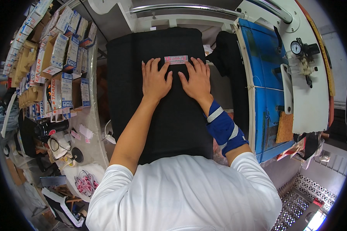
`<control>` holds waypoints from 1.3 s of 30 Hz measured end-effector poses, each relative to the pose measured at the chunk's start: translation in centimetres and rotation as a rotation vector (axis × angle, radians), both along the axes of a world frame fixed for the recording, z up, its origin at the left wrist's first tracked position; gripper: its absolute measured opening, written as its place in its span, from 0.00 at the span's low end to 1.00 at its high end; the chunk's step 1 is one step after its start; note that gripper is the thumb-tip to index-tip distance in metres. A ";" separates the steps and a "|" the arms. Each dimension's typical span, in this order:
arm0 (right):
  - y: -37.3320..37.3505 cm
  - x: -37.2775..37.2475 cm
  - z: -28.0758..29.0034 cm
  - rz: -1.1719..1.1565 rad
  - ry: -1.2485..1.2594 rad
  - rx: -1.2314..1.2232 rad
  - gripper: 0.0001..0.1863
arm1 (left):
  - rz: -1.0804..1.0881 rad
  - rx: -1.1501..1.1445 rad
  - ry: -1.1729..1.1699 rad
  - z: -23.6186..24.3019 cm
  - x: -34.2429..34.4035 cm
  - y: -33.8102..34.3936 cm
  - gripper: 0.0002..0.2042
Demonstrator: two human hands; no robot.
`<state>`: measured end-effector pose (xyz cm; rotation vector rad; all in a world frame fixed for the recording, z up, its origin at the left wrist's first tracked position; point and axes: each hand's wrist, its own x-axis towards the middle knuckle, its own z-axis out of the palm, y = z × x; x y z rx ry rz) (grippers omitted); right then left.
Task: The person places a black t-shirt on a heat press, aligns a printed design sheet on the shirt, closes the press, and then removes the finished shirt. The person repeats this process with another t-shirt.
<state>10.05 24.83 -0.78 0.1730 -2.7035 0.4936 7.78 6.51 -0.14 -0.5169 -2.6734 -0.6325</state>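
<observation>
Head view is taking in a person in a white shirt (185, 192), whose back and shoulders are filling the lower middle. Beyond the shirt, a long black cloth (177, 123) is lying spread out, running up between both forearms toward a shiny metal bar (185, 6). Along the left side, a pale table (94, 142) is carrying many things, while on the right a blue panel (266, 107) is standing next to a white panel (308, 111). Stacked cardboard boxes (65, 52) are crowding the table's far part. A blue wrap (226, 129) with pale bands is covering part of the right forearm. Both hands are resting palm down on the cloth: the left hand (156, 79) is spreading wide, its thumb pointing inward, and the right hand (196, 79) is spreading wide too, its thumb angling toward the other; neither is gripping anything. Nearer the person on the table, a pile of pink and white strips (85, 183) is lying loosely. A round gauge (295, 47) is sitting against the white panel. Smallest, a pink and grey label (176, 60) is lying crosswise on the cloth's far part, between the two index fingertips, which are meeting its lower corners.
</observation>
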 end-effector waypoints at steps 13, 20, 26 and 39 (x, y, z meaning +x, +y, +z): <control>7.8 -7.2 -2.6 -0.460 -0.835 -1.819 0.24 | -0.005 -0.010 0.016 -0.1 0.1 0.1 0.19; 10.8 -7.1 -1.9 -0.427 -0.570 -1.995 0.19 | -0.003 -0.016 0.004 -0.2 0.0 0.1 0.19; 10.6 -6.6 0.2 -0.543 -0.516 -1.808 0.19 | 0.003 -0.037 -0.016 -0.2 0.0 0.1 0.19; 0.3 0.3 1.0 0.086 -0.029 0.026 0.28 | -0.002 -0.010 0.012 -0.4 0.0 0.0 0.19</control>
